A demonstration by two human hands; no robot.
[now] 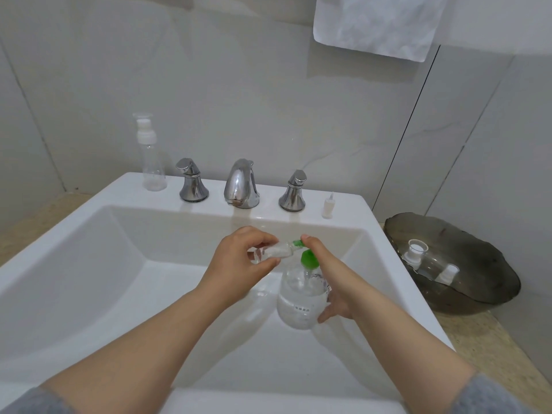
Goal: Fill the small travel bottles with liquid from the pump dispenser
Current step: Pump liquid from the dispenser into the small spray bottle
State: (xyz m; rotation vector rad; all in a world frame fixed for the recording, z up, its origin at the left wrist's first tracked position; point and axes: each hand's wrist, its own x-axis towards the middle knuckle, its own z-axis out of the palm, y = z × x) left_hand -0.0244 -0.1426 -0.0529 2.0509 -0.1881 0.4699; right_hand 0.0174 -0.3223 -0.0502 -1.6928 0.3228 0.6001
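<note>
Your left hand (239, 258) grips 1 small travel bottle (274, 252), laid on its side w/ the mouth up against the green nozzle (297, 242); reads as lining up so the liquid goes straight in. Your right hand (330, 276) wraps the pump dispenser (298, 306) from underneath, one finger up on the pump head, prob. so you can press and steady it in the same hold. Both hang over the sink (119, 264) basin, toward its back edge, so drips would land in the bowl, not on the desk. Count: 1 dispenser, 1 travel bottle in hand, 1 taller clear bottle (152, 168) w/ white pump at the sink's back-left corner, 1 small white cap (327, 206) at the back-right corner. In the dark dish (478, 264) on the desk off the sink's right edge, 2 white necks show; can't tell if that's 2 bottles
</note>
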